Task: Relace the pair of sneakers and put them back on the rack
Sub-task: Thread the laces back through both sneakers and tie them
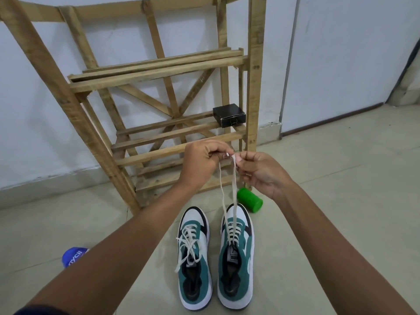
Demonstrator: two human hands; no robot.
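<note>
Two white, teal and black sneakers stand side by side on the floor, toes toward the wooden rack [159, 71]. The left sneaker [195, 258] has its white lace tied in a bow. The right sneaker [236, 258] is laced through its eyelets, and both ends of its lace [227, 189] rise up taut to my hands. My left hand [202, 162] pinches one lace end. My right hand [261, 171] pinches the other, and the two hands nearly touch above the shoe's toe, in front of the rack's lower shelves.
A small black box [229, 118] sits on the rack's middle shelf at the right. A green cylindrical container [250, 199] lies on the tiled floor beside the rack's right leg. A blue object [73, 256] lies on the floor at the left, partly behind my left arm.
</note>
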